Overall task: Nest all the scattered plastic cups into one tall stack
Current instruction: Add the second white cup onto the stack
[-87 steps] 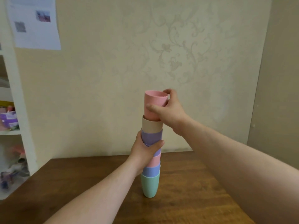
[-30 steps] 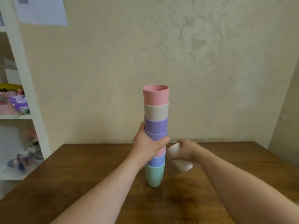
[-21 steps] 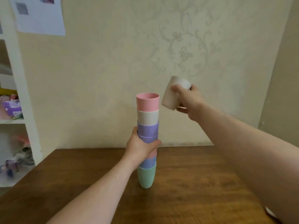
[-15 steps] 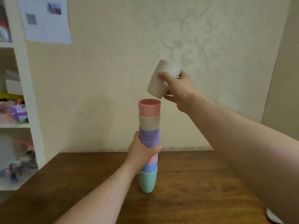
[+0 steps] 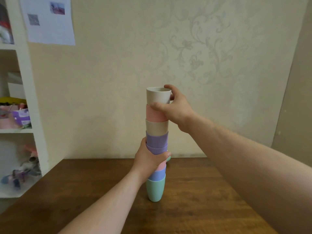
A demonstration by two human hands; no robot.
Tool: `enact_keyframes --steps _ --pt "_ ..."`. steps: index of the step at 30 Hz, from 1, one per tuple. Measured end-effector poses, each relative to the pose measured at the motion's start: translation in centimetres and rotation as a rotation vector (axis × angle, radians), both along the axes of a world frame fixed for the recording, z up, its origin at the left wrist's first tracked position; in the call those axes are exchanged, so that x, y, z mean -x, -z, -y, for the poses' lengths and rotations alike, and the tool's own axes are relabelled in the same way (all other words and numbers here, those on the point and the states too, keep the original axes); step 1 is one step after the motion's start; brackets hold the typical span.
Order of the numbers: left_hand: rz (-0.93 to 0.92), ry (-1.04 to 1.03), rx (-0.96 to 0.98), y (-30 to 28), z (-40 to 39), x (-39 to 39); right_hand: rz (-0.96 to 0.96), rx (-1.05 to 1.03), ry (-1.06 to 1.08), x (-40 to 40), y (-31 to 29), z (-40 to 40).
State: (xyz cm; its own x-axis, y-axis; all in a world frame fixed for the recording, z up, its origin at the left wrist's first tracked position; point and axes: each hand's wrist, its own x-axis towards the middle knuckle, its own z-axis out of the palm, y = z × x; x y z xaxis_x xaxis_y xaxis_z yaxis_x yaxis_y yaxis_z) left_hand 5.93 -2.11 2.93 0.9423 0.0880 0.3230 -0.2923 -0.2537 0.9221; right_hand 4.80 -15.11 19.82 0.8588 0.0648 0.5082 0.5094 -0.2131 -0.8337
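I seat an off-white plastic cup point(image 5: 158, 96) into the mouth of the pink plastic cup point(image 5: 155, 114) at the top of a tall stack of pastel plastic cups point(image 5: 156, 149) on the brown wooden table point(image 5: 202, 191). My right hand point(image 5: 175, 107) is wrapped around the off-white cup, thumb across its lower front, fingers behind its rim. Directly below that grip the stack runs beige, two purple, then disappears under my left hand point(image 5: 148, 159), which is clenched around its middle; beneath that grip sit a sliver of pink, a blue cup and the mint-green plastic cup point(image 5: 155, 190) standing on the table. The newest cup looks upright and nearly home, so this reads as the seating step late in the task. Next, I judge, the right hand should press straight down, then let go gently while the left steadies the column. A hint of green shows just behind my left fingertips; I cannot tell what it is.
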Motion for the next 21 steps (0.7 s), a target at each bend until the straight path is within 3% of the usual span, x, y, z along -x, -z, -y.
enact_keyframes --steps 9,15,18,21 --pt "-0.046 0.041 0.008 2.0 -0.4 0.1 -0.038 -0.08 -0.122 -0.8 2.3 -0.6" --pt "-0.043 0.001 0.023 2.3 0.1 -0.8 -0.04 -0.003 -0.112 -1.9 4.6 1.0" --pt "-0.013 -0.003 0.074 2.5 -0.1 -1.6 -0.15 0.001 0.074 -3.9 7.9 3.2" --pt "-0.001 -0.05 0.128 2.3 -0.7 -3.5 -0.346 0.166 0.302 -7.0 12.9 4.7"
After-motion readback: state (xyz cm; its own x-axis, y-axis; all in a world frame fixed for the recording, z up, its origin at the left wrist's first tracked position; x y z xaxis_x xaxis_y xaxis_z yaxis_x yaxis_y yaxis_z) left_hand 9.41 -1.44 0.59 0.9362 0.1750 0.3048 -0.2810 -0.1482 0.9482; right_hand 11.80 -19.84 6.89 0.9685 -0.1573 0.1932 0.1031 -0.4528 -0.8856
